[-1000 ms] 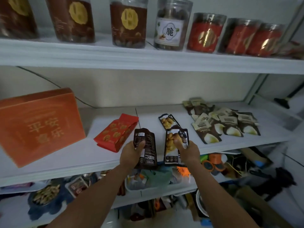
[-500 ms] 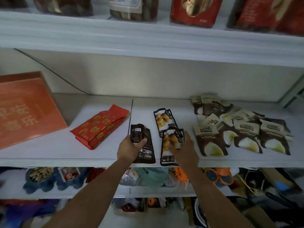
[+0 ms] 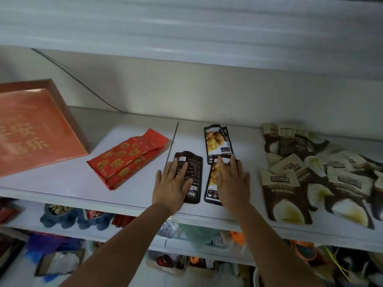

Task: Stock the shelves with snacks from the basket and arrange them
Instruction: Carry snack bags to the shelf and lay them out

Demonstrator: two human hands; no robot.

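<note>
- Left hand (image 3: pixel 172 184), straight-fingered, presses the dark pouch (image 3: pixel 192 168) flat on the shelf (image 3: pixel 134 183), frame centre.
- Right hand (image 3: pixel 233 180), equally flat, covers the nut pouch (image 3: pixel 211 183) just right; both pouches lie lengthwise front-to-back.

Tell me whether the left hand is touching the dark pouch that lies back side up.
Touching. The head view shows the left hand lying flat on the dark pouch, straight fingers spread over the pouch's left part with no gap.

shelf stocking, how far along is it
Done: red bag, rear yellow pouch and brown pouch pile lie on the shelf. In hand: left hand flat on a dark pouch, right hand flat on front yellow pouch. Left: lining them up; basket not in view.
</note>
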